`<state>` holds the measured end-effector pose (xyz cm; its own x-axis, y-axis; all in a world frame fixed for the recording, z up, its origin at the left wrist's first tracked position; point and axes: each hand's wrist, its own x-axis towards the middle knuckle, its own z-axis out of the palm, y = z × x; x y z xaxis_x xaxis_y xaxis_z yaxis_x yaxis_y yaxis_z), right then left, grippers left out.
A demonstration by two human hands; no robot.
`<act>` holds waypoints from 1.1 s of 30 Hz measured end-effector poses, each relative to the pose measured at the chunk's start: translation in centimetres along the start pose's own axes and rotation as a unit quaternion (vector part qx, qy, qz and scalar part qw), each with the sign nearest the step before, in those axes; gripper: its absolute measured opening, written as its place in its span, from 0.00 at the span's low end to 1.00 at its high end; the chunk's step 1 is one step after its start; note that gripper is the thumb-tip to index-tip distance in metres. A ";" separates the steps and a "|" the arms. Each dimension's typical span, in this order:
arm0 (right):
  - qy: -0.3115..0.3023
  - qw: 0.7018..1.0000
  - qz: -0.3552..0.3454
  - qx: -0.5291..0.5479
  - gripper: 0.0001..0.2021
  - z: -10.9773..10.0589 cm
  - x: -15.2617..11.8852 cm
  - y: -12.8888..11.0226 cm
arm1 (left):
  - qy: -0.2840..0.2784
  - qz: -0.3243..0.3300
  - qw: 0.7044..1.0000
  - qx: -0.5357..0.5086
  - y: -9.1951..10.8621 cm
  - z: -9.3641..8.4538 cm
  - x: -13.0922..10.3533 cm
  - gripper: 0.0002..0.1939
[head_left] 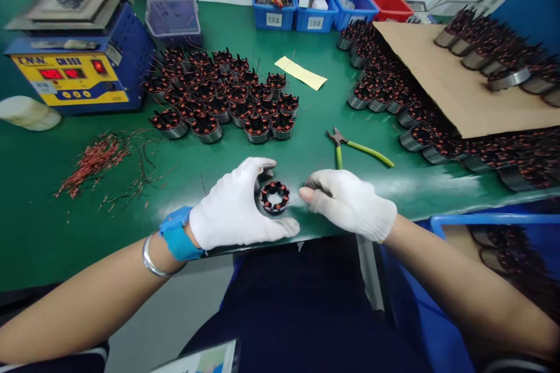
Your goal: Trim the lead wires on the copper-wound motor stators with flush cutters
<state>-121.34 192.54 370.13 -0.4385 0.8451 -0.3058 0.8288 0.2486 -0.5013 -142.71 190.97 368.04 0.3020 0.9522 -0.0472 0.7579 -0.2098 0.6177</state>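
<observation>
A motor stator (275, 197), a metal ring with copper windings and black insulation, stands near the table's front edge. My left hand (242, 207), in a white glove, curves around its left side, fingers behind and thumb in front, and holds it in place. To the right of the stator, my right hand (345, 198), also gloved, has its thumb and fingers pinched together. A faint, thin, pale line runs between those fingertips and the stator, too blurred to name. Just behind my right hand lies a pair of side cutters (361, 148) with yellow-green handles.
Several stators (219, 90) stand grouped behind my left hand; more (380, 81) line the right, some on a cardboard sheet (420, 64). Copper wire scraps (98, 160) lie left. A blue-yellow soldering device (79, 70), blue bins (273, 14) and a yellow paper strip (301, 72) sit farther back.
</observation>
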 end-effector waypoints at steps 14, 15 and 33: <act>0.039 0.997 -0.039 0.045 0.15 0.6 1.3 0.3 | -0.039 -0.012 0.984 -0.171 -1.1 1.2 0.6 0.50; 0.026 0.997 -0.038 0.066 0.13 0.5 1.4 0.2 | -0.045 -0.011 0.982 -0.185 -1.1 1.2 0.6 0.50; 0.002 0.985 0.034 0.170 0.12 0.9 3.8 -0.9 | -0.078 0.008 0.977 -0.201 -1.6 0.5 1.0 0.58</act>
<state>-124.03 195.14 368.68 -0.3835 0.8568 -0.3445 0.6911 0.0189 -0.7225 -143.34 192.12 366.56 0.4192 0.8979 -0.1346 0.4740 -0.0900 0.8759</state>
